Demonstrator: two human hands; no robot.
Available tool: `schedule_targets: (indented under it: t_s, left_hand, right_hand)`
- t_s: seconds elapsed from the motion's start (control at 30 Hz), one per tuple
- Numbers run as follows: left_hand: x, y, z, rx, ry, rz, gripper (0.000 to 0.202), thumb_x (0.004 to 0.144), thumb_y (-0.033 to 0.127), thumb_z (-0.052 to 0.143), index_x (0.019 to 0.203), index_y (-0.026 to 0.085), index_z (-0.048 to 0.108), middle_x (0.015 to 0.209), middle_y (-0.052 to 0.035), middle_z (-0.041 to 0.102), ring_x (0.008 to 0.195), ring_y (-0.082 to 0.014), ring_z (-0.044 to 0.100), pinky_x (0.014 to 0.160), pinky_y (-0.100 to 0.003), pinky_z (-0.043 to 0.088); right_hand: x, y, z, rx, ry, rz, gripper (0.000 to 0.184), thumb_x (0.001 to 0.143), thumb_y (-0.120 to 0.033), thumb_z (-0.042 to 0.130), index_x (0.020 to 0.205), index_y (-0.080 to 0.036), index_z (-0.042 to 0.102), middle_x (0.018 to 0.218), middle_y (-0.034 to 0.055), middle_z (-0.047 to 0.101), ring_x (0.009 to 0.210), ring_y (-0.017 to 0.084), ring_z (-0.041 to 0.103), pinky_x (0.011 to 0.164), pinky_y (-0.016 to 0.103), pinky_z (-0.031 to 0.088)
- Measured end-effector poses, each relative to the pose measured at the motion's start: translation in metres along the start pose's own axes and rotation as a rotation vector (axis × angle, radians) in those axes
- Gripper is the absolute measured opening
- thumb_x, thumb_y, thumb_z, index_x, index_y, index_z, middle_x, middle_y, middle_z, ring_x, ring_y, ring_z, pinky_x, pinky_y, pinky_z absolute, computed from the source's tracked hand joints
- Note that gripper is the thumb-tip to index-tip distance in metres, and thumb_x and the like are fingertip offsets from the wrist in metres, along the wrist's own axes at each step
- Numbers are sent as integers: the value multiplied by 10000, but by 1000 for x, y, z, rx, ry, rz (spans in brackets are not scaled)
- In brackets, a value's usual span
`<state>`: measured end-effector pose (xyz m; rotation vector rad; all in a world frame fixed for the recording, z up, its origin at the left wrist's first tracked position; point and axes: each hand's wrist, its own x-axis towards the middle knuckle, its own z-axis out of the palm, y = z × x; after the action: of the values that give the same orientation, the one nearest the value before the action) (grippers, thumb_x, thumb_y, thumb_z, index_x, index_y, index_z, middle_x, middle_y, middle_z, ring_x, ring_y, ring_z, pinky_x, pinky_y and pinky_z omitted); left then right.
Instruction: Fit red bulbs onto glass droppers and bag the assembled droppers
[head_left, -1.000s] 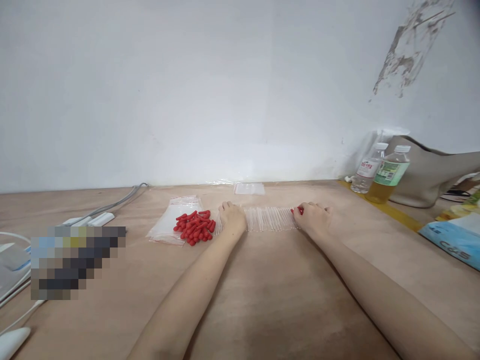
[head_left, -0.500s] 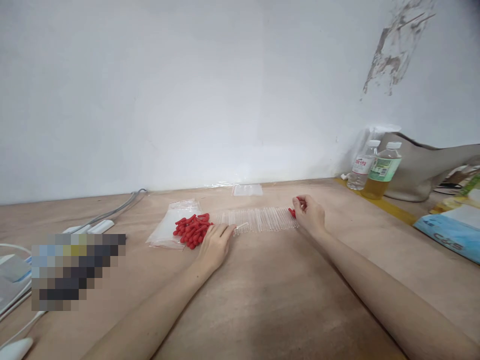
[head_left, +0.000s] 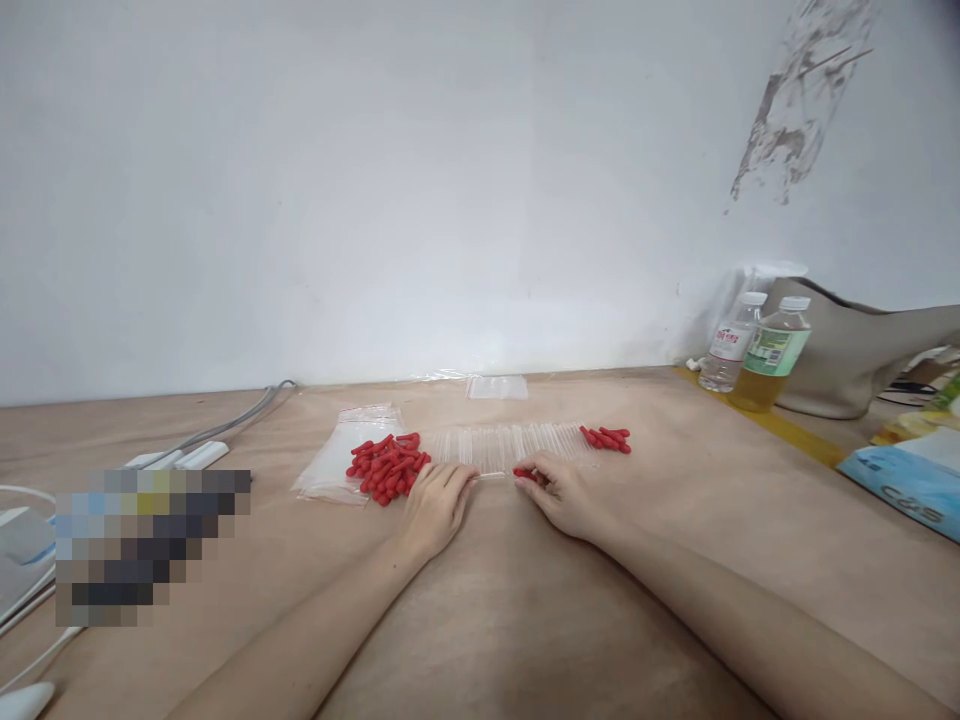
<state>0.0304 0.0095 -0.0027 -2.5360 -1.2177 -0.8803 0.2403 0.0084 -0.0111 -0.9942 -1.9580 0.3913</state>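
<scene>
A row of several clear thin tubes (head_left: 517,440) lies side by side on the wooden table. My left hand (head_left: 436,505) pinches one clear tube (head_left: 491,475) pulled out in front of the row. My right hand (head_left: 566,492) pinches a small red cap (head_left: 523,473) at that tube's right end. A heap of red caps (head_left: 386,465) lies on a clear plastic bag (head_left: 337,455) left of the row. A smaller cluster of red caps (head_left: 606,438) rests at the row's right end.
A folded clear bag (head_left: 496,386) lies by the wall. Two plastic bottles (head_left: 757,345) and a beige bag (head_left: 862,350) stand at the right. A blue packet (head_left: 904,485) sits near the right edge. Grey cables and white plugs (head_left: 180,455) lie at the left.
My right hand left the row's right end, where a cluster of red caps now lies, and came to the middle with one cap. My left hand holds the pulled-out tube.
</scene>
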Motion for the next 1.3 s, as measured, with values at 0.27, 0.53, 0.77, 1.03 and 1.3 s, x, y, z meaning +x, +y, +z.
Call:
schedule_targets:
  t_s: [0.27, 0.53, 0.77, 1.03, 1.3]
  left_hand:
    - [0, -1, 1, -20, -31, 65, 181, 864, 189, 367, 945, 185, 529, 891, -41, 608, 832, -180, 532, 754, -326, 385]
    - [-4, -10, 7, -70, -1, 199, 295, 837, 103, 363, 1069, 178, 529, 959, -64, 597, 855, -178, 541, 721, -301, 447]
    - [-4, -14, 8, -116, 32, 278, 404, 784, 28, 345, 1121, 174, 513, 946, -70, 598, 839, -163, 553, 690, -281, 477]
    - [0, -13, 7, -129, 43, 345, 433, 742, -11, 342, 1097, 153, 526, 915, -71, 616, 796, -164, 554, 667, -285, 485]
    - [-1, -15, 9, -68, 30, 394, 409, 762, -7, 341, 1102, 142, 516, 895, -69, 621, 767, -161, 542, 647, -279, 478]
  right_hand:
    - [-1, -4, 6, 17, -41, -35, 141, 807, -273, 464, 856, -189, 567, 741, 15, 553, 660, 117, 506, 600, 241, 409]
    - [-3, -3, 6, 54, -62, 23, 153, 808, -282, 461, 853, -187, 573, 727, 11, 578, 635, 114, 506, 576, 229, 398]
    - [-4, -2, 3, 70, -50, -53, 130, 815, -248, 458, 836, -194, 574, 761, 13, 589, 703, 124, 530, 645, 241, 409]
    - [-6, 2, 4, 59, -23, -104, 132, 824, -233, 443, 835, -192, 567, 752, 21, 576, 703, 128, 528, 645, 253, 417]
    - [-10, 1, 3, 30, -56, -132, 145, 829, -243, 434, 817, -186, 566, 735, 25, 569, 689, 127, 517, 634, 254, 413]
